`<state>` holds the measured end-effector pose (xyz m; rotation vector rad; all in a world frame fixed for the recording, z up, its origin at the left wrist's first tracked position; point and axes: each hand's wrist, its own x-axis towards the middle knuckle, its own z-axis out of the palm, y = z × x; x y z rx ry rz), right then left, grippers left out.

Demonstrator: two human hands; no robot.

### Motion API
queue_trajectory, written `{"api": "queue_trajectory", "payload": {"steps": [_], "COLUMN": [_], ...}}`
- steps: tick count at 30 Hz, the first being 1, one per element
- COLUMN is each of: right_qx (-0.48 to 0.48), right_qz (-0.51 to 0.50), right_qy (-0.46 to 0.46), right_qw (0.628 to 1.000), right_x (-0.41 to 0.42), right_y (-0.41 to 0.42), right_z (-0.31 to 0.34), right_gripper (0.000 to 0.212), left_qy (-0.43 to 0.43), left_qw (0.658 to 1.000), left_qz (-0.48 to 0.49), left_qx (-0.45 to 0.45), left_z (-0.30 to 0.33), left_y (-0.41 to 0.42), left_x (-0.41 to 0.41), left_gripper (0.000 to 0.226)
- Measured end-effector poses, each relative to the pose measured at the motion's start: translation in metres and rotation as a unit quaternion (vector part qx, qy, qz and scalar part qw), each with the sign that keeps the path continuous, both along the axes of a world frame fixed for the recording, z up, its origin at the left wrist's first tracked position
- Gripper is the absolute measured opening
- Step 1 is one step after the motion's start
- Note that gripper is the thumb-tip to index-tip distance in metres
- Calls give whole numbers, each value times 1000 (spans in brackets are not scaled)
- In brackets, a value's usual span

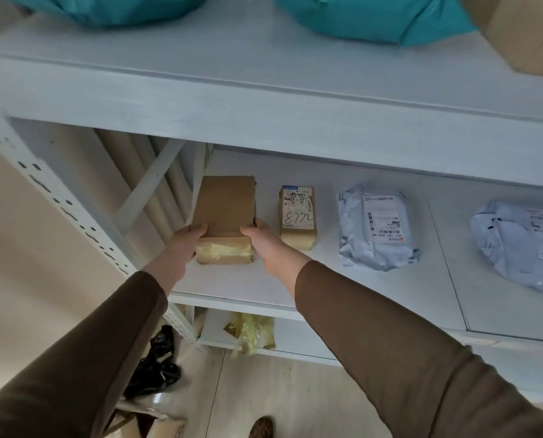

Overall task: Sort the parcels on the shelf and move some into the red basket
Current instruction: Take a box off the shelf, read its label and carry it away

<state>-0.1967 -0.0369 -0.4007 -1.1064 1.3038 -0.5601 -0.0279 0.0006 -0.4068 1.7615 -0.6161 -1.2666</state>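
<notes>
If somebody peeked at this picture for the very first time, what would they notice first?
Probably the two hands, left hand and right hand, holding a brown cardboard box from both sides at the left end of the middle shelf. Next, the small box with handwritten numbers just to its right, then two crinkly grey mailer bags farther right. Big teal bags sit on the shelf above.

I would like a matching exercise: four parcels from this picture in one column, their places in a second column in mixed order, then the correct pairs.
1. plain brown box
2. box marked 8772
3. teal bags
4. yellow packet

A. upper shelf
B. lowest shelf
C. between both hands
D. middle shelf, just right of the held box

Pairs: 1-C, 2-D, 3-A, 4-B
</notes>
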Motion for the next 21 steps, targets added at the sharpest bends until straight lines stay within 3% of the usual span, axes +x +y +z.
{"api": "queue_trajectory", "payload": {"steps": [3,8,11,14,17,21], "right_qx": [-51,-124,-119,-86,-28,11], "right_qz": [-15,-62,-95,-155,-221,-260], "right_qy": [-23,-81,-97,-109,-146,-202], "right_qw": [998,987,984,978,964,944], "right_x": [-17,-62,-100,-144,-186,-227], "right_y": [17,62,98,128,153,188], "right_z": [24,67,92,109,114,109], "right_gripper": [41,59,56,37,51,55], "left_qy": [4,57,60,15,-29,-74], "left_qw": [998,986,975,965,957,941], "left_qz": [19,-10,-61,-120,-159,-207], "left_qx": [-63,-157,-203,-234,-241,-256], "left_z": [20,72,102,125,141,156], "left_y": [17,64,100,136,170,204], "left_x": [-4,-42,-77,-111,-142,-178], "left_gripper": [46,48,52,64,70,56]}}
